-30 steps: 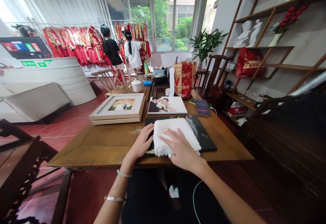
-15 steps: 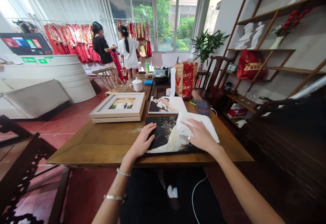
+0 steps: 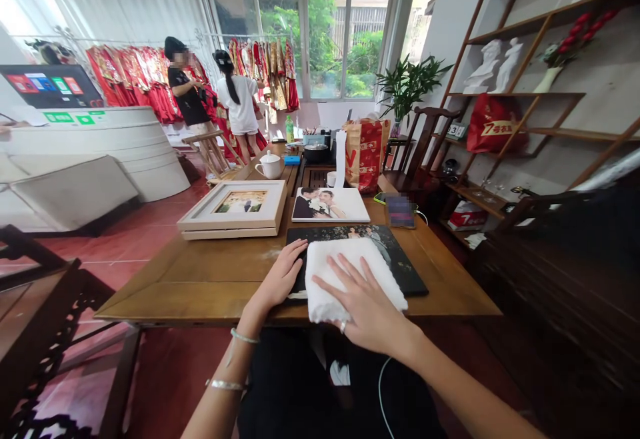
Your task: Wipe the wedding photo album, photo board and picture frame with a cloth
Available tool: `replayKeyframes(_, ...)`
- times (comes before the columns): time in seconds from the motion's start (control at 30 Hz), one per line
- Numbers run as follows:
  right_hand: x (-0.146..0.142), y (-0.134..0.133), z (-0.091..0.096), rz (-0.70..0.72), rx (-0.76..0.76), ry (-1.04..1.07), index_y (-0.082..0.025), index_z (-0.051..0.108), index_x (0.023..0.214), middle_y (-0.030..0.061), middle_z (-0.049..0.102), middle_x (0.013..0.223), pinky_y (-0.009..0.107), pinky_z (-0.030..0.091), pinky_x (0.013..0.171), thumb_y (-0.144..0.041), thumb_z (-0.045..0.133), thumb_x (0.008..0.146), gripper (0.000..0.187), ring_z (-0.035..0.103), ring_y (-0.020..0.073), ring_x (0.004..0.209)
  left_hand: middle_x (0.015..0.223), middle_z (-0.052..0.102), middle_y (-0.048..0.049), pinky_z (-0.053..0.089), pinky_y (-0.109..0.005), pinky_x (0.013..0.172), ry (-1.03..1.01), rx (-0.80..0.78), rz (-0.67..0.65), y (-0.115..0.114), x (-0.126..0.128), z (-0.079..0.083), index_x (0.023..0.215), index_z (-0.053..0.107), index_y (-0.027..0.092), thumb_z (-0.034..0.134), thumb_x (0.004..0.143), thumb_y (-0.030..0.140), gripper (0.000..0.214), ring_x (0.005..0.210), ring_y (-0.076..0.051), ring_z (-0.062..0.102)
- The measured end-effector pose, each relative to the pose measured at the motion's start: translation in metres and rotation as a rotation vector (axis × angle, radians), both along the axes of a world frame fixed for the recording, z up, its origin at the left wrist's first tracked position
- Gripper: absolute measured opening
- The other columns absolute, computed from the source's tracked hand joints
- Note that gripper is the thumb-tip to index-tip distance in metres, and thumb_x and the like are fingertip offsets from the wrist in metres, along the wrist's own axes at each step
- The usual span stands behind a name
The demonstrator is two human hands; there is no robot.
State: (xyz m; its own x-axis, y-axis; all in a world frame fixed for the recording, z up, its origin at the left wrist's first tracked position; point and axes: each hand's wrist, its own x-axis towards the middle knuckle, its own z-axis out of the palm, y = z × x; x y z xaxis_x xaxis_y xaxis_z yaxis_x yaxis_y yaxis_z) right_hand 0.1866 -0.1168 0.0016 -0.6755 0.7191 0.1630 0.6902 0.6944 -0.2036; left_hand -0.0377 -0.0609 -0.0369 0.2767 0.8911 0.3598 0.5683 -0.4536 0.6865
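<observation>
A dark photo panel (image 3: 400, 267) lies flat on the wooden table (image 3: 210, 279) in front of me. My right hand (image 3: 363, 299) rests flat, fingers spread, on a folded white towel (image 3: 320, 272) that covers the panel's near half. Fingers extended, my left hand (image 3: 280, 279) presses on the panel's left edge. Behind the panel lies a white photo album (image 3: 327, 204) showing a couple. A pale wooden picture frame (image 3: 233, 209) sits to its left.
A phone (image 3: 399, 211) lies at the right, with a red paper bag (image 3: 364, 152), a white teapot (image 3: 270, 166) and a tea tray farther back. Two people stand by a rack of red garments (image 3: 130, 79). Dark wooden chairs flank the table; shelves line the right wall.
My right hand has drawn the towel back from the panel's far right to its near half, after pushing it out there half a second ago. My left hand has stayed put.
</observation>
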Motion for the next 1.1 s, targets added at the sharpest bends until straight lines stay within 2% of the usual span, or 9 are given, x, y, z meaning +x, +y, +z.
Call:
replayKeyframes(0.13, 0.023, -0.012, 0.003, -0.038, -0.064, -0.009, -0.038, 0.026, 0.143, 0.0001, 0.017, 0.154, 0.055, 0.005, 0.111, -0.019, 0.054, 0.077, 0.075, 0.006, 0.0257, 0.141, 0.142, 0.043, -0.0104, 0.022, -0.043, 0.115, 0.008, 0.001, -0.005, 0.001, -0.001, 0.000, 0.127, 0.051, 0.017, 0.034, 0.093, 0.026, 0.040, 0.135, -0.021, 0.034)
replayKeyframes(0.27, 0.027, 0.012, 0.004, -0.180, -0.059, -0.035, -0.036, 0.031, 0.142, 0.0004, 0.021, 0.153, 0.054, 0.007, 0.111, -0.013, 0.050, 0.074, 0.075, 0.010, 0.0248, 0.141, 0.142, 0.042, -0.0102, 0.021, -0.044, 0.115, 0.013, 0.011, -0.015, 0.002, -0.003, -0.002, 0.128, 0.050, 0.018, 0.037, 0.091, 0.024, 0.040, 0.136, -0.021, 0.032)
replayKeyframes(0.43, 0.002, 0.066, 0.007, -0.350, -0.066, -0.085, -0.030, 0.034, 0.142, 0.0078, 0.022, 0.153, 0.060, 0.008, 0.107, -0.025, 0.048, 0.084, 0.060, 0.012, 0.0314, 0.140, 0.144, 0.040, -0.0100, 0.021, -0.045, 0.115, 0.015, 0.007, -0.022, 0.002, -0.004, -0.002, 0.129, 0.049, 0.019, 0.039, 0.090, 0.023, 0.040, 0.136, -0.021, 0.031)
replayKeyframes(0.53, -0.017, 0.089, 0.009, -0.332, -0.048, -0.104, -0.030, 0.033, 0.143, 0.0094, 0.022, 0.153, 0.062, 0.007, 0.106, -0.029, 0.049, 0.085, 0.060, 0.012, 0.0331, 0.139, 0.144, 0.040, -0.0096, 0.020, -0.045, 0.115, 0.004, 0.002, -0.025, 0.002, -0.002, -0.001, 0.129, 0.050, 0.019, 0.039, 0.090, 0.024, 0.040, 0.136, -0.022, 0.031)
replayKeyframes(0.6, -0.026, 0.093, 0.009, -0.297, -0.026, -0.100, -0.030, 0.032, 0.143, 0.0104, 0.022, 0.153, 0.063, 0.007, 0.105, -0.029, 0.050, 0.084, 0.061, 0.012, 0.0335, 0.139, 0.144, 0.040, -0.0093, 0.020, -0.045, 0.115, -0.013, -0.004, -0.030, 0.003, -0.002, -0.001, 0.129, 0.049, 0.020, 0.039, 0.091, 0.025, 0.040, 0.136, -0.022, 0.031)
replayKeyframes(0.7, -0.032, 0.080, 0.006, -0.240, -0.010, -0.093, -0.029, 0.031, 0.143, 0.0120, 0.021, 0.153, 0.063, 0.006, 0.105, -0.029, 0.052, 0.082, 0.065, 0.010, 0.0343, 0.139, 0.145, 0.040, -0.0079, 0.020, -0.044, 0.115, -0.047, -0.024, -0.031, 0.003, -0.001, 0.000, 0.133, 0.045, 0.021, 0.037, 0.092, 0.029, 0.043, 0.137, -0.022, 0.029)
replayKeyframes(0.83, -0.028, 0.036, 0.001, -0.098, 0.006, -0.067, -0.029, 0.027, 0.145, 0.0112, 0.016, 0.154, 0.061, 0.001, 0.107, -0.027, 0.054, 0.078, 0.072, 0.003, 0.0343, 0.140, 0.144, 0.039, -0.0094, 0.022, -0.045, 0.114, -0.054, -0.010, 0.020, 0.001, 0.001, 0.003, 0.137, 0.038, 0.019, 0.032, 0.094, 0.030, 0.045, 0.135, -0.023, 0.031)
replayKeyframes(0.93, -0.017, 0.003, 0.003, -0.018, -0.022, -0.035, -0.029, 0.028, 0.144, 0.0077, 0.017, 0.154, 0.060, -0.001, 0.108, -0.020, 0.052, 0.074, 0.075, 0.001, 0.0313, 0.141, 0.142, 0.041, -0.0096, 0.023, -0.046, 0.112, -0.008, 0.059, 0.027, -0.002, 0.003, 0.007, 0.135, 0.041, 0.020, 0.032, 0.093, 0.026, 0.043, 0.131, -0.023, 0.033)
replayKeyframes(1.1, 0.016, -0.021, 0.010, -0.054, -0.125, -0.019, -0.034, 0.032, 0.142, -0.0022, 0.022, 0.153, 0.056, 0.004, 0.111, -0.008, 0.044, 0.063, 0.084, 0.007, 0.0222, 0.141, 0.139, 0.045, -0.0077, 0.025, -0.047, 0.111, 0.077, 0.084, 0.025, -0.004, 0.005, 0.011, 0.127, 0.050, 0.023, 0.044, 0.087, 0.018, 0.041, 0.129, -0.024, 0.034)
